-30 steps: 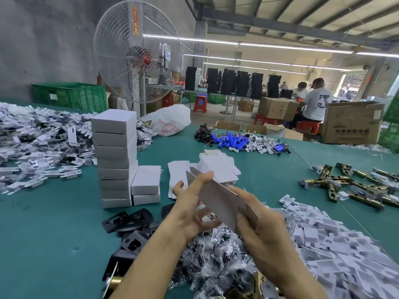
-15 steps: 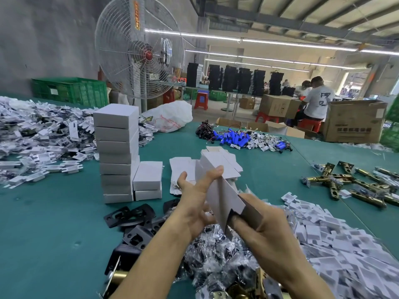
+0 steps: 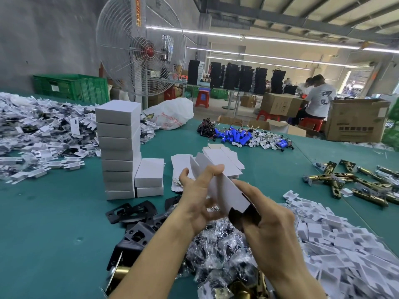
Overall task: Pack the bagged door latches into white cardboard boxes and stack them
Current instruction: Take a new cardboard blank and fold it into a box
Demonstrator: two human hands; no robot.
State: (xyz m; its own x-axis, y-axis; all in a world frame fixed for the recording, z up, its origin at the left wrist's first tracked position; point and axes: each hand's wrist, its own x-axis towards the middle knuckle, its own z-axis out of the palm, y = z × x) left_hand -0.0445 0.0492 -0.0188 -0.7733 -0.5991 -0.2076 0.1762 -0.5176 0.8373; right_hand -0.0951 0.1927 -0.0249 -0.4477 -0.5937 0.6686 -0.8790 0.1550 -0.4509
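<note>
Clasping box (tilted): left hand, right hand.

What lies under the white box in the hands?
A heap of bagged latches on the green table; the white box, left hand and right hand hide its middle.

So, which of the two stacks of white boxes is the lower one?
The two-box stack, standing against the right side of the tall stack, which holds many more boxes.
</note>
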